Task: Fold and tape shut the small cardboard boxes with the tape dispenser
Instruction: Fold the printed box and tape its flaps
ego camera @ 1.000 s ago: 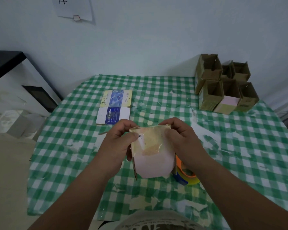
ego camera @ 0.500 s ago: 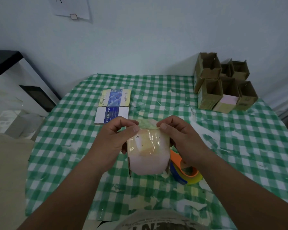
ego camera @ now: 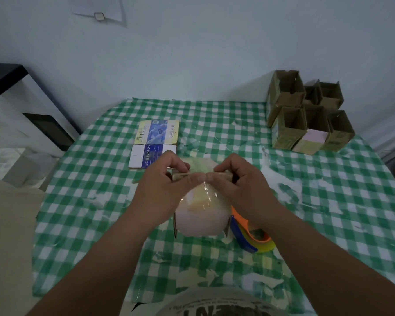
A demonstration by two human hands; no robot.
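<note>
Surface: green checked tablecloth point(ego camera: 100, 201).
Change: thumbs, apart before, now meeting on box point(ego camera: 198, 215) top edge.
Hands: left hand point(ego camera: 162, 190), right hand point(ego camera: 244, 190), both pinching box.
Count: one tape dispenser point(ego camera: 253, 238); two flat cartons point(ego camera: 154, 143); roughly six folded boxes point(ego camera: 306, 117).

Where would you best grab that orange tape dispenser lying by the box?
Probably by the orange loop of the tape dispenser, coming from above on its right side. It lies flat on the table, the loop faces up and stands open, while the box and the right hand crowd its left end.

left hand point(ego camera: 163, 187): curled, pinching | right hand point(ego camera: 242, 187): curled, pinching | thumbs touching
</note>
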